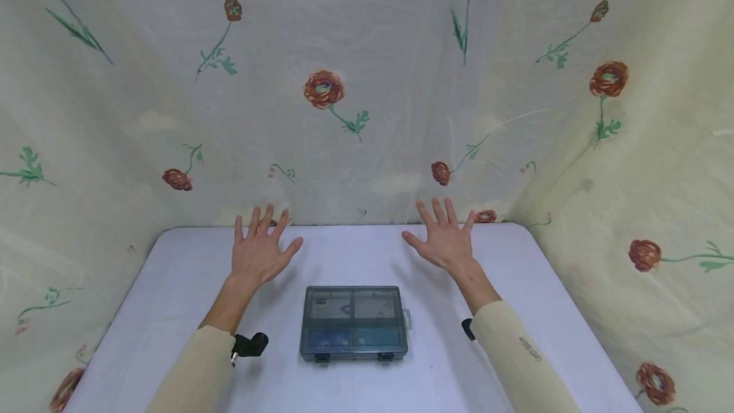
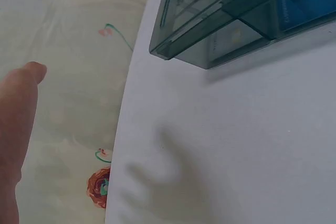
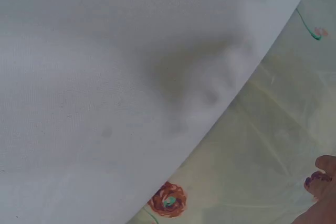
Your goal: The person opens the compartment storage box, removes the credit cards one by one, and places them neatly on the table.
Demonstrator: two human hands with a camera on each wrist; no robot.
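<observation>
A translucent dark plastic case (image 1: pixel 353 356) with compartments lies closed on the white table, its two latches facing the near edge. Blue flat items (image 1: pixel 378 336) show through the lid in the near compartments, pale ones in the far compartments. Beyond the case on the left, my left hand (image 1: pixel 260 250) is spread above the table and holds nothing. My right hand (image 1: pixel 446 242) is likewise spread and bare, beyond the case on the right. Neither hand touches the case. In the left wrist view a corner of the case (image 2: pixel 184 51) appears; the right wrist view shows only part of the hand (image 3: pixel 321 198).
The white table (image 1: pixel 350 250) has rounded far corners. Flower-patterned cloth (image 1: pixel 390 37) hangs behind it and along both sides. A clear tab (image 1: pixel 408 319) sticks out from the case's right side. Dark wrist-worn devices (image 1: pixel 250 345) sit at the cuffs of both sleeves.
</observation>
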